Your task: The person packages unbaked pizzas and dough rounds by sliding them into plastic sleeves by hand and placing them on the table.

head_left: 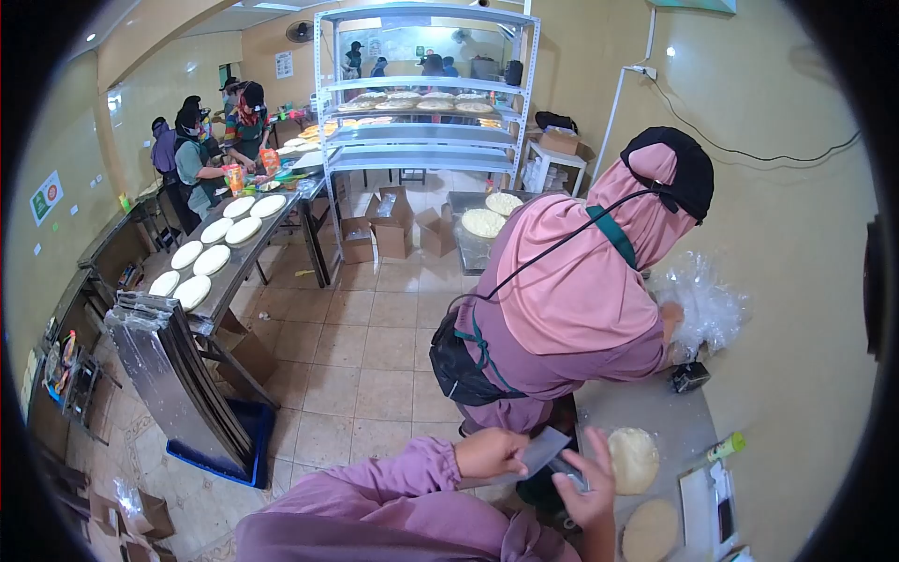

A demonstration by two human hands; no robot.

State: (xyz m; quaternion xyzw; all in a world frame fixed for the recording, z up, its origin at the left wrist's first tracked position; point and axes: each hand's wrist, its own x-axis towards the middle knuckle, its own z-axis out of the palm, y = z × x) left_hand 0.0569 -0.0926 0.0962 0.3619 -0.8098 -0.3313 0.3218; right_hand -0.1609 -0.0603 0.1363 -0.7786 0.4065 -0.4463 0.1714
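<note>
My left hand [493, 454] pinches a thin, greyish, see-through sheet [543, 451] between thumb and fingers; its exact kind is unclear. My right hand [590, 485] is beside the sheet's right end with its fingers spread, and whether it touches the sheet I cannot tell. Just right of that hand, a pale round flat dough base [635, 461] lies on the grey worktable [604, 405]. Nearer me is a second, browner round base [651, 531]. A white device like a scale [702, 513] stands at the right, with a green-capped tube [726, 447] behind it.
A co-worker [581, 281] stands close ahead, one hand at clear plastic bags [702, 304]. Metal trays [178, 375] lean upright in a blue bin [257, 440]. Round bases cover a long table [229, 258]. A shelf rack [426, 136], cardboard boxes [391, 225] and other people are farther back.
</note>
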